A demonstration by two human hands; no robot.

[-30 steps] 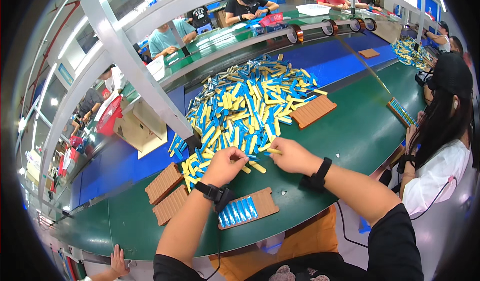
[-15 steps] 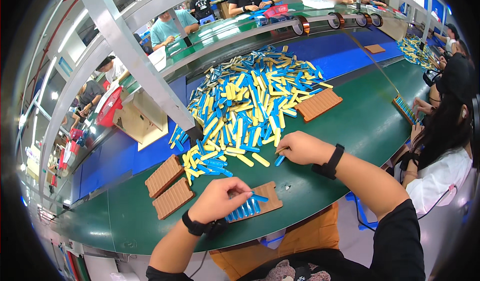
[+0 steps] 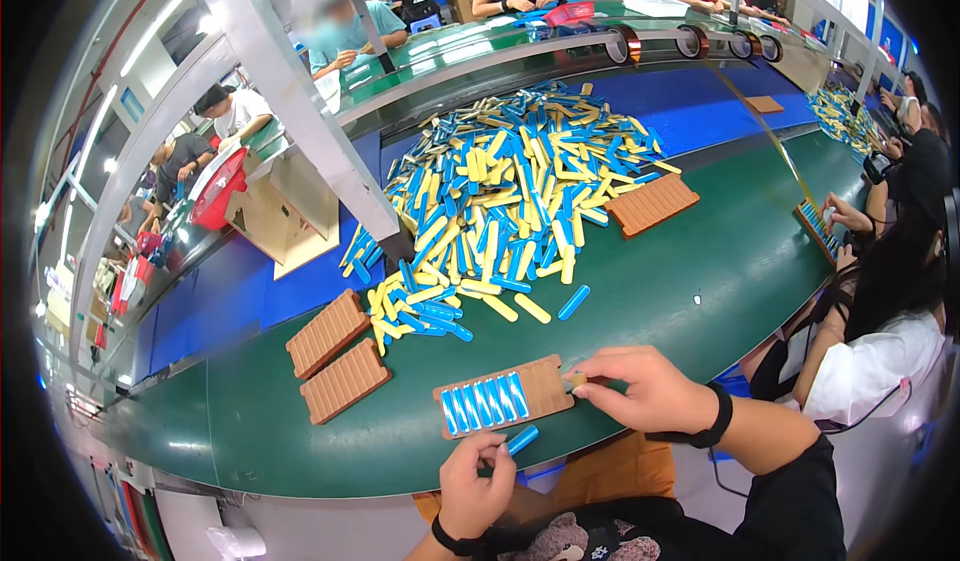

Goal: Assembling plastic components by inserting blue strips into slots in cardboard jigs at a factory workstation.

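A brown slotted tray (image 3: 545, 376) lies before me on the green table, several blue strips (image 3: 485, 404) side by side in its left and middle slots. My left hand (image 3: 478, 481), just below the tray's near edge, pinches a short blue round-ended strip (image 3: 522, 440) between thumb and fingers. At the tray's right end, the thumb and fingers of my right hand (image 3: 640, 389) close on a small strip (image 3: 578, 381) with a yellowish face showing; fingers hide most of it. Beyond the tray, a single blue strip (image 3: 574, 303) lies apart from a large heap of blue and yellow strips (image 3: 500, 201).
Two slotted trays (image 3: 328, 333) sit at the left, and another tray (image 3: 652, 205) rests against the heap's right side. A metal post (image 3: 330, 151) stands behind the heap's left edge. A co-worker (image 3: 870, 331) at the right handles a filled tray (image 3: 818, 229).
My right hand has come back from the heap's near edge to the tray's right end. The left hand has dropped from over the tray to its near side, uncovering the blue strips.
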